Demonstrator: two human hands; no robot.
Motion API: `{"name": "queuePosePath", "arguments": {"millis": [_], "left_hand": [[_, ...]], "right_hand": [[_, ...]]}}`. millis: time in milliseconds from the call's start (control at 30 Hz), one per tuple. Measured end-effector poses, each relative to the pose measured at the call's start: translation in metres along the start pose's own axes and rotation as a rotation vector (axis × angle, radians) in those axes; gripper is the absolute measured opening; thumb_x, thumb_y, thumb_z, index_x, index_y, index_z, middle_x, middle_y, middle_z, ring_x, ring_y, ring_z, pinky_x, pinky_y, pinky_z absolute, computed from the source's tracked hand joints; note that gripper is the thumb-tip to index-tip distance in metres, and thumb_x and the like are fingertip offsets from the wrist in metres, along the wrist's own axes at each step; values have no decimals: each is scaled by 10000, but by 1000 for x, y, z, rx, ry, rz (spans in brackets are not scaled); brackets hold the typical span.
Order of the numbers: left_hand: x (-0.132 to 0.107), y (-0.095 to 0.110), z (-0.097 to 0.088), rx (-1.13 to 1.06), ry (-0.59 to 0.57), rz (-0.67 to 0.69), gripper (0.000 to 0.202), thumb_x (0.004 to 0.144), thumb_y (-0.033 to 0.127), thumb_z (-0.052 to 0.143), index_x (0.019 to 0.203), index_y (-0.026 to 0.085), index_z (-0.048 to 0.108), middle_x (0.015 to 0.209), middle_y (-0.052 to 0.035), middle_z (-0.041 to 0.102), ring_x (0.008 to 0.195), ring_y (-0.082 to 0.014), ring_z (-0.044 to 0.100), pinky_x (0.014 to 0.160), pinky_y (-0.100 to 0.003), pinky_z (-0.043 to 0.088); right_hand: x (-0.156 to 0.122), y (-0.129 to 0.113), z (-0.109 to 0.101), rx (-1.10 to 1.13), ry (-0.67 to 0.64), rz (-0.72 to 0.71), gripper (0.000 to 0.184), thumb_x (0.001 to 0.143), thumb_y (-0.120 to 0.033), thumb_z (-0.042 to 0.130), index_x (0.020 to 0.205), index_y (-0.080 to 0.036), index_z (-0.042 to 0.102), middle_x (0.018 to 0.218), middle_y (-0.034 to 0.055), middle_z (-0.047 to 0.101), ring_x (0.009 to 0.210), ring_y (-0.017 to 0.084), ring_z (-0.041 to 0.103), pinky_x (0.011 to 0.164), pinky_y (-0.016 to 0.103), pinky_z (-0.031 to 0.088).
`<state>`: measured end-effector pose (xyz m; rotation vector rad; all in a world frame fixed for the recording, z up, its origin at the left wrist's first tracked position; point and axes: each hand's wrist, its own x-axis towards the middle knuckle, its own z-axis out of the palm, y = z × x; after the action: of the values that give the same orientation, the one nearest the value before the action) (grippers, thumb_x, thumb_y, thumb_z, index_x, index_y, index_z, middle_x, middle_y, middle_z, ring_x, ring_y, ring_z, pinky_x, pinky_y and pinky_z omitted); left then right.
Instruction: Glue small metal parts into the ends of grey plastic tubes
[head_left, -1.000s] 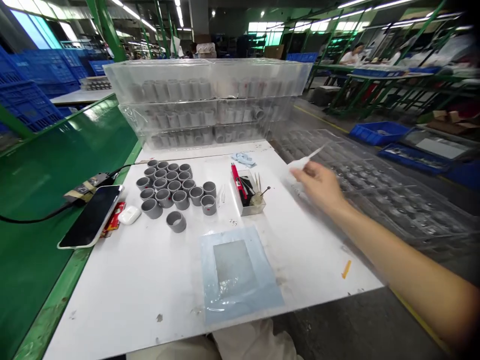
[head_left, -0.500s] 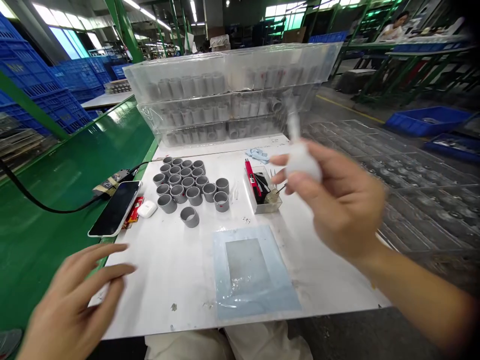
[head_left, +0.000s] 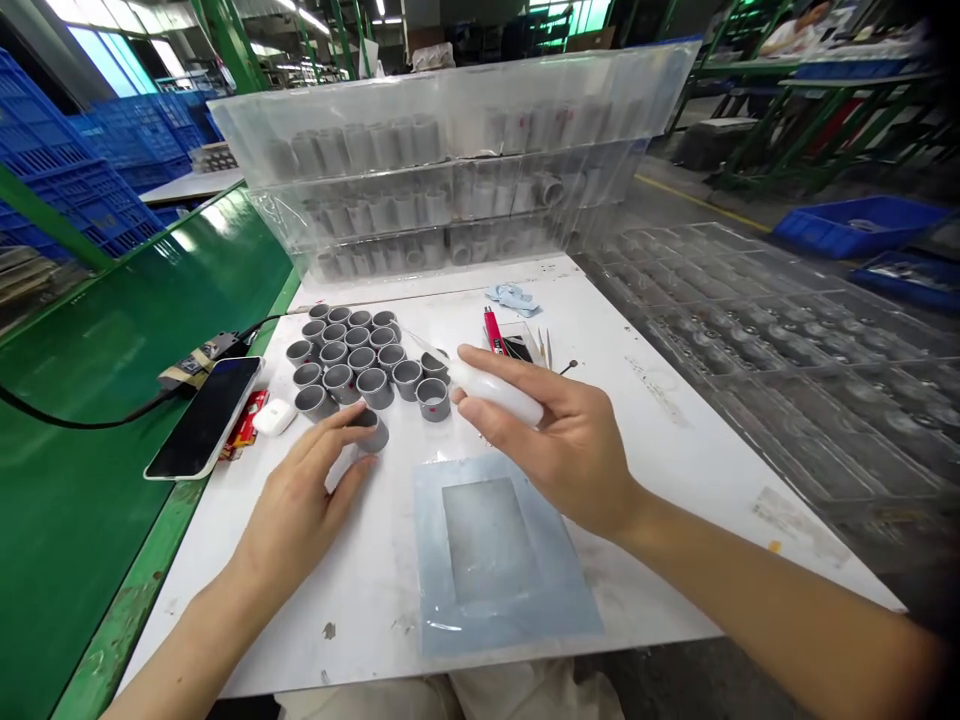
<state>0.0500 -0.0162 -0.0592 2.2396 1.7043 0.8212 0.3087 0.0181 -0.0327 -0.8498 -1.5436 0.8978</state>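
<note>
My left hand (head_left: pixel 296 495) has its thumb and fingertips around a single grey ring (head_left: pixel 376 432), a short tube that stands on the white table; the hand hides its left side. In my right hand (head_left: pixel 581 450) is a white squeeze bottle (head_left: pixel 496 392), wrapped by the fingers. Its thin pointed nozzle (head_left: pixel 420 343) aims up and left, over the cluster of grey rings (head_left: pixel 373 392). Several of those rings stand close together behind my left hand. Below both hands lies a light blue sheet (head_left: pixel 433 570) with a clear rectangular film (head_left: pixel 487 540) on it.
A small clear box (head_left: pixel 529 335) holds a red pen-like tool (head_left: pixel 493 330) and tweezers (head_left: pixel 545 347). Stacked clear trays (head_left: pixel 450 170) of rings wall off the table's back. A phone (head_left: pixel 206 420), an earbud case (head_left: pixel 274 417) and a crumpled blue cloth (head_left: pixel 513 298) lie around.
My left hand has moved right and closed around the single ring. My right hand has brought the squeeze bottle down and left, tipping its nozzle from upright towards the rings.
</note>
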Motion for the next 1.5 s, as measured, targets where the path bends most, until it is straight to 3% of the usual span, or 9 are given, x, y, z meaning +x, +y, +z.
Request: {"name": "queuePosePath", "arguments": {"millis": [100,200,300,433,600,767,1033,1233,1500], "left_hand": [[0,-1,0,-71,-9,-80,183,980,310,620,1155,263,645,1392,-86,601,1080,-272,651,613,-320,512],[2,-1,-1,-141,7,-156,372,914,320,705,1277,281,630,1238,-67,573,1004,-238,605,670,-315,502],[-1,8,-4,-264,5,-273,370,902,371,726,1267,340,678,1132,-27,551,962,-206,565,773,-319,489],[-15,24,-1,-484,-8,-459,282,970,494,607,1163,292,643,1147,-38,638,818,-174,598,705,-313,514],[-29,29,7,-828,-72,-634,356,958,571,591,1088,264,718,1116,-53,737,602,-134,518,582,-299,461],[-36,26,10,-875,-112,-585,401,834,504,790,1177,308,725,829,-1,724,647,-158,551,626,-284,486],[-39,35,14,-949,-89,-557,388,772,178,826,1119,303,705,1217,-12,729,975,-201,716,821,-302,601],[-43,23,19,-966,-101,-452,347,778,51,781,964,296,620,1208,13,667,1103,-158,639,828,-212,531],[-45,30,20,-950,-96,-474,305,757,77,754,923,274,591,1188,-29,643,1135,-221,609,740,-260,501]], "right_hand": [[-2,-4,3,-9,22,-10,316,865,-301,802,1179,-323,772,1207,-10,776,1128,220,730,1024,402,603],[-4,-7,6,24,30,-13,255,858,-287,807,1112,-303,788,970,-8,805,834,178,752,732,310,645],[-5,-7,7,115,44,-3,187,851,-277,816,1036,-286,786,787,-29,746,579,107,632,497,232,536],[-6,-4,5,194,93,-44,84,893,-338,778,902,-256,771,717,-20,688,555,100,576,468,234,479],[-13,0,7,151,102,-78,390,980,-546,601,801,-237,756,697,20,671,512,113,490,477,288,454],[-20,2,11,203,-14,-94,428,990,-554,575,827,-203,756,680,27,656,531,122,516,501,301,455],[-21,4,16,158,-149,-118,440,1019,-451,554,697,-180,683,609,11,560,543,124,511,497,295,393],[-25,5,20,177,-161,-31,429,1020,-476,551,745,-179,695,648,9,567,536,113,498,497,296,364],[-27,7,23,146,-219,10,378,1007,-471,572,825,-176,723,633,1,567,518,114,497,476,289,372]]}}
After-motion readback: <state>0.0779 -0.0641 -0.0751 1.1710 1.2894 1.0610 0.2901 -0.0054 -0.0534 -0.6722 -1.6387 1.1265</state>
